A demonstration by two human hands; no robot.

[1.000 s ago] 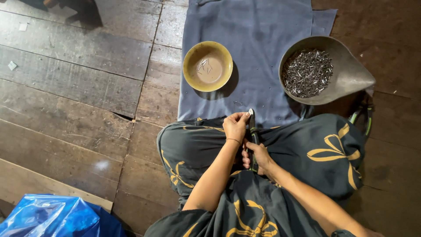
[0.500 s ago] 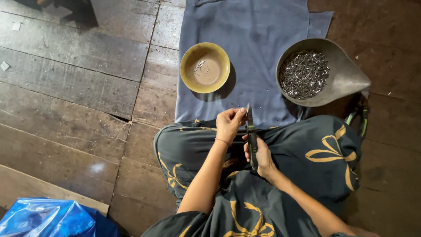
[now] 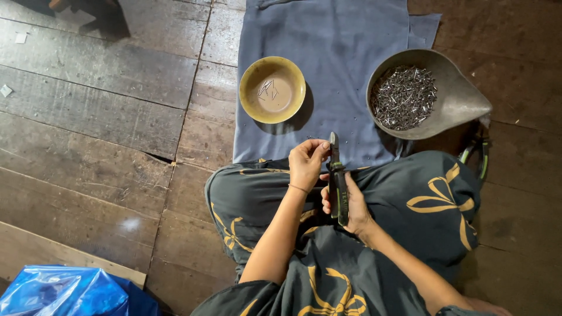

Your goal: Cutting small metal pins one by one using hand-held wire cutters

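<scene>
We see our right hand (image 3: 351,202) wrapped closed around the handles of the cutting pliers (image 3: 336,181), long axis running near to far with the nose pointing far, while our left hand (image 3: 305,164), fingers pinched shut just left of that nose, holds something too small to tell.

The floor (image 3: 105,134) was of dark, worn wooden planks. A grey-blue cloth (image 3: 339,41) lay spread on it, carrying a yellow bowl (image 3: 246,76) and a grey metal scoop-shaped pan (image 3: 462,96) of small metal pieces. A crumpled blue plastic bag (image 3: 64,292) lay at the lower left beside a paler board (image 3: 58,254).
</scene>
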